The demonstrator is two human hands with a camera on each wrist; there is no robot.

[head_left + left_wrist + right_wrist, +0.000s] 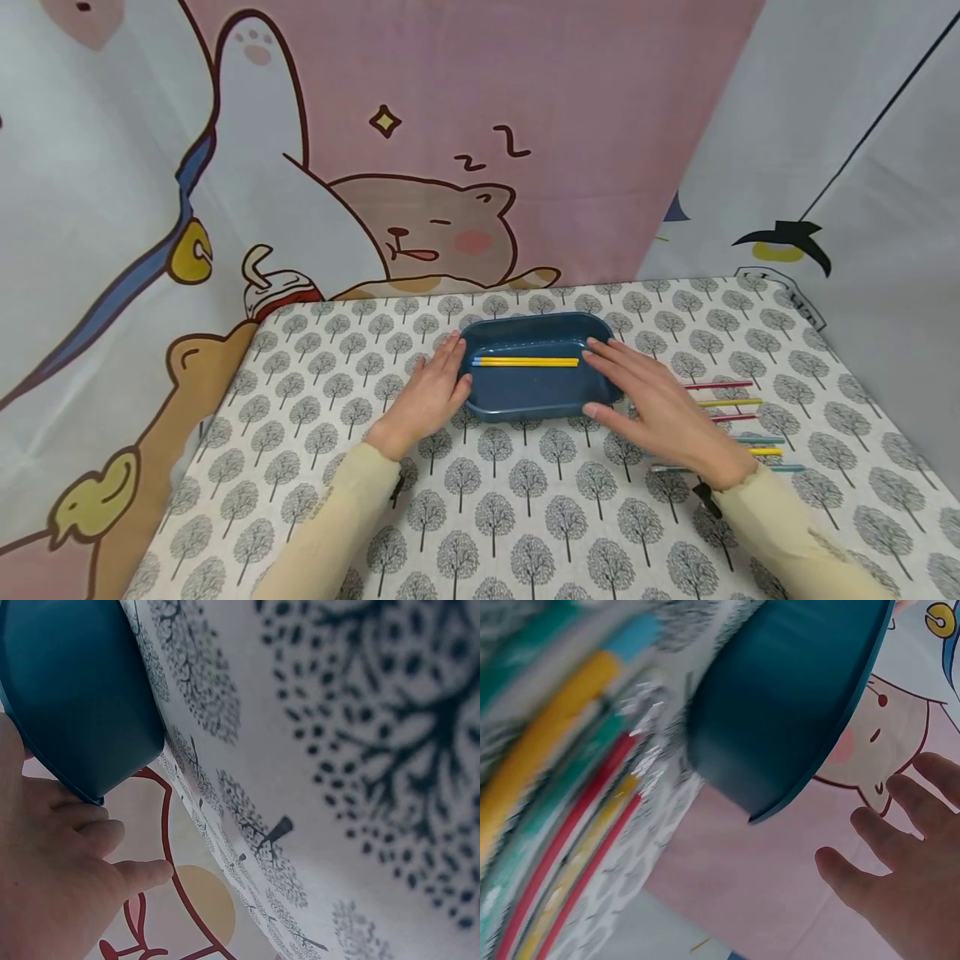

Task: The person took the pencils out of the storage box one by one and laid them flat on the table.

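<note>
A dark blue oblong tray (525, 400) with a raised rim stands on the cloth. Inside it lie two thin yellow pencil-like sticks (528, 362) with light blue left ends, side by side. At the tray's left end, my left hand (427, 396) has its fingertips right at the rim, fingers mostly straight; the left wrist view shows the hand (60, 855) beside the tray's outer wall. My right hand (660, 400) reaches over the right end with fingers spread. In the right wrist view those fingers (870, 836) stand apart from the tray (787, 697) and hold nothing.
Right of the tray, partly under my right forearm, lie several thin sticks: red (720, 385), yellow (765, 452) and teal (787, 468). A tree-patterned cloth (495, 517) covers the table. Behind hangs a cartoon-printed curtain (585, 125).
</note>
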